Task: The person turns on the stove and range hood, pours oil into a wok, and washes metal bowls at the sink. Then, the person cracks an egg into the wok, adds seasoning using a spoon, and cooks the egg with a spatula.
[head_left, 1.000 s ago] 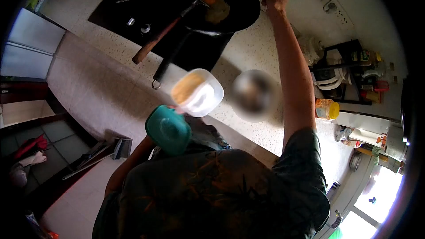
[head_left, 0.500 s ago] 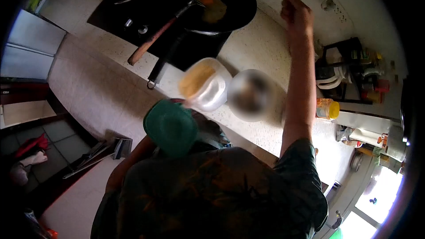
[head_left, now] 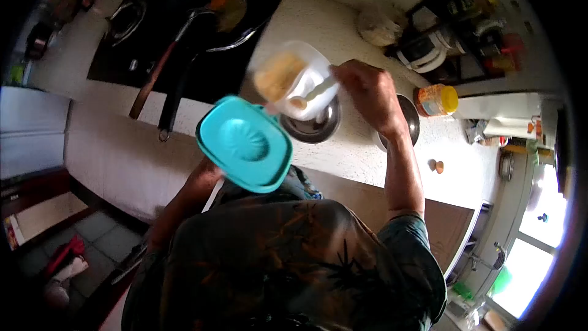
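Note:
My right hand (head_left: 367,95) grips a pale spoon (head_left: 318,90), its bowl inside a translucent white plastic container (head_left: 315,55). Tan granular powder (head_left: 283,76) fills one side of this container, blurred by motion. A turquoise lid (head_left: 245,138) hangs open at the container's near side and covers most of my left hand (head_left: 208,171). That hand supports the container, a fingertip showing at its edge. Partly beneath the container is a metal bowl (head_left: 315,132) on the counter. Another metal bowl (head_left: 409,124) stands behind my right wrist.
At the back left, a black wok (head_left: 260,0) with food and a wooden-handled spatula (head_left: 160,73) sits on the black stove (head_left: 113,64). A yellow-capped jar (head_left: 436,99), a condiment rack (head_left: 438,30) and eggshell-like pieces (head_left: 438,166) are on the right.
My right hand has brought the spoon from above the wok's right side down into the container. The view has shifted right, and the lid now shows brighter and tilted toward the camera.

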Tool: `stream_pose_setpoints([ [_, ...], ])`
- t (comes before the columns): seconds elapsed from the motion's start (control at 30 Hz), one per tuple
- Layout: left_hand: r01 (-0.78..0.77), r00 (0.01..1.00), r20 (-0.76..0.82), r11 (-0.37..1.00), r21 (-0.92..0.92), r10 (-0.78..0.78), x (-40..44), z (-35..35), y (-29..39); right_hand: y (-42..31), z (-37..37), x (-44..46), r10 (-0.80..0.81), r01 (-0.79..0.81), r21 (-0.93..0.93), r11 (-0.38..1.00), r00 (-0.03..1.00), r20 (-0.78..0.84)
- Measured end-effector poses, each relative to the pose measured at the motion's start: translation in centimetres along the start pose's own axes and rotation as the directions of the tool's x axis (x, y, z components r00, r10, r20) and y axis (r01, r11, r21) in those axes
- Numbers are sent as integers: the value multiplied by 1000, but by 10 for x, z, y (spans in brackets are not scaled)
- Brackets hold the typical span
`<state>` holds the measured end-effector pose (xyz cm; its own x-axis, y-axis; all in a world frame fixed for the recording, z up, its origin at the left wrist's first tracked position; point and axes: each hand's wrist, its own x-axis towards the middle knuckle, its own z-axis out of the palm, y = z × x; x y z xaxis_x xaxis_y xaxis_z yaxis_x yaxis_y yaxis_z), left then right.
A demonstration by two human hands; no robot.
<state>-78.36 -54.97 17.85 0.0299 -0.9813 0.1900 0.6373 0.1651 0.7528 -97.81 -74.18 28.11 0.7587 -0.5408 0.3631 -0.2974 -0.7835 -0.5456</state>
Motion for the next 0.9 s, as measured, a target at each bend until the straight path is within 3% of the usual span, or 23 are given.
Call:
stream_pose_setpoints([
  [0.03, 10, 1000, 24, 999, 50, -11, 10, 3, -2, 1, -9, -8, 12, -12, -10, 1000, 1000, -12],
  [0.07, 55, 996, -71, 992, 111, -47, 21, 10, -5, -1, -20, -18, 176, -180, -2, 984, 962, -210],
  [0.1, 105, 983, -169, 980, 167, -76, 36, 22, -3, -4, -30, -27, 324, -337, 39, 941, 860, -395],
  [0.13, 157, 959, -268, 963, 219, -95, 53, 36, 1, -8, -39, -36, 372, -337, 158, 928, 810, -453],
  [0.17, 178, 981, -116, 954, 240, -154, 79, 49, 13, -8, -47, -45, 421, -323, 275, 906, 755, -502],
  [0.2, 249, 962, -179, 932, 265, -206, 99, 61, 14, 2, -49, -57, 390, -280, 273, 920, 718, -577],
  [0.3, 387, 920, -234, 826, 409, -315, 148, 68, -2, 6, -54, -96, 491, -391, 298, 871, 667, -560],
  [0.37, 513, 850, -375, 741, 433, -369, 180, 75, -19, 7, -47, -117, 521, -374, 366, 852, 666, -533],
  [0.43, 498, 865, -306, 751, 434, -398, 204, 63, -49, 9, -38, -136, 513, -376, 359, 854, 724, -462],
  [0.47, 498, 865, -300, 750, 435, -401, 215, 57, -64, 3, -36, -141, 600, -446, 423, 789, 709, -371],
  [0.57, 575, 817, -359, 681, 453, -451, 239, 45, -107, -5, -15, -163, 717, -594, 596, 541, 696, 42],
  [0.63, 662, 746, -409, 653, 369, -525, 252, 37, -132, -5, -6, -170, 566, -687, 507, 521, 722, 397],
  [0.7, 613, 789, -342, 692, 381, -511, 261, 21, -159, -4, 16, -181, 445, -755, 464, 464, 651, 615],
  [0.77, 576, 818, -345, 651, 495, -461, 264, 15, -167, -8, 33, -192, 377, -817, 439, 375, 567, 732],
  [0.83, 496, 868, -352, 629, 599, -349, 250, 21, -157, -31, 45, -202, 366, -816, 365, 447, 540, 758],
  [0.9, 317, 948, -285, 503, 804, -141, 222, 34, -134, -43, 51, -207, 340, -818, 352, 456, 525, 780],
])
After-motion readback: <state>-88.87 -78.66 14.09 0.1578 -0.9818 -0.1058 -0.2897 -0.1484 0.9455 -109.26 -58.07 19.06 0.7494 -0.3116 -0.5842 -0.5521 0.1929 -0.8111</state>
